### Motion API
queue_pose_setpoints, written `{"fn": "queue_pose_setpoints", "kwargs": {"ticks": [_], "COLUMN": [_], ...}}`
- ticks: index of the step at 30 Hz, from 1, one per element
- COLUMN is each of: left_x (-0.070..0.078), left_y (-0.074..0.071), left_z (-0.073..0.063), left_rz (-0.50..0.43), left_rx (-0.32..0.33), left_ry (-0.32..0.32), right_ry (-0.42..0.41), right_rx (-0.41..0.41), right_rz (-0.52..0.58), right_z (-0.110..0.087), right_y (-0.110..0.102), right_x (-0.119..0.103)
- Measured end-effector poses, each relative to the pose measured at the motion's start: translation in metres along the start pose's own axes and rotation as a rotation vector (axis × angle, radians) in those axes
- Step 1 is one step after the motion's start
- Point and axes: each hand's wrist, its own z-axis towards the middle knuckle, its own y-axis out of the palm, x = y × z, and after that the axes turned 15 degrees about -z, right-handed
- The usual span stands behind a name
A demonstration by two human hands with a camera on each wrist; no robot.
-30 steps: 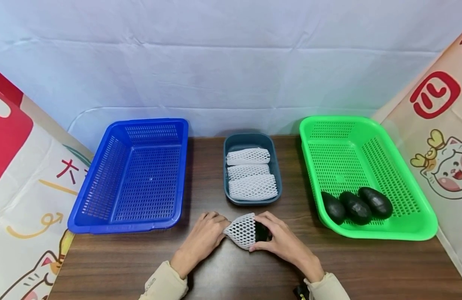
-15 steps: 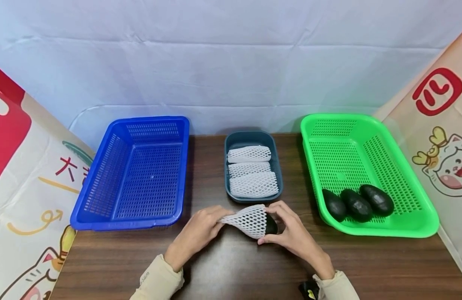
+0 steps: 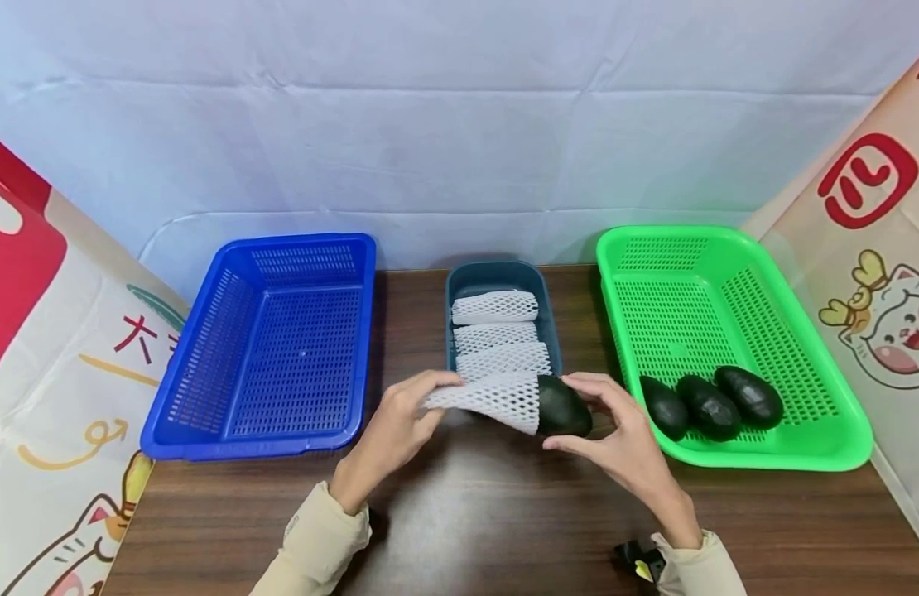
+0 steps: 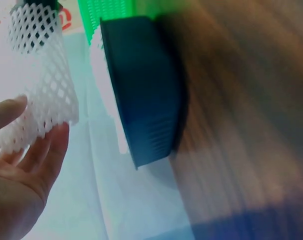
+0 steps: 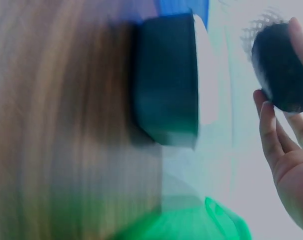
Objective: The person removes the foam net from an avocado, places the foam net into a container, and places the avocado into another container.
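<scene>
A dark avocado (image 3: 564, 407) sits partly inside a white foam net sleeve (image 3: 497, 399), held up in front of the small dark blue tray (image 3: 454, 290). My left hand (image 3: 394, 426) pinches the loose left end of the sleeve, thumb on one side and fingers on the other in the left wrist view. The avocado's bare right end lies between the thumb and fingers of my right hand (image 3: 631, 434). In the right wrist view the bare avocado (image 5: 279, 67) shows with netting behind it. Several more foam net sleeves (image 3: 495, 307) lie in the tray.
A blue plastic basket (image 3: 358, 331) stands at the left with nothing in it. On the right, a green basket (image 3: 802, 339) holds three dark avocados (image 3: 709, 407) near its front. A pale cloth (image 3: 459, 141) hangs behind the wooden table (image 3: 489, 530).
Both hands have lifted the avocado and sleeve away from the person, toward the tray. My right hand has shifted right, and more of the avocado's bare end shows outside the net.
</scene>
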Motion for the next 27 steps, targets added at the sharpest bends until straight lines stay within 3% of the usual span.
{"fn": "queue_pose_setpoints", "kwargs": {"ticks": [6,15,19,24,27], "left_x": [-0.003,-0.021,-0.031,-0.044,-0.051], "left_y": [0.000,0.013,0.020,0.026,0.031], "left_z": [0.020,0.051,0.064,0.075,0.080], "left_rz": [0.014,-0.009,-0.021,0.051,0.115], "left_rx": [0.109,0.246,0.267,0.272,0.240], "left_ry": [-0.066,-0.127,-0.150,-0.172,-0.195], "right_ry": [0.058,0.174,0.248,0.397,0.472], "right_rx": [0.117,0.266,0.310,0.278,0.252], "right_rz": [-0.103,-0.229,-0.274,-0.367,-0.399], "right_z": [0.005,0.006,0.005,0.003,0.003], "right_y": [-0.020,-0.044,-0.053,-0.061,-0.065], "right_x": [0.006,0.025,0.037,0.051,0.058]}}
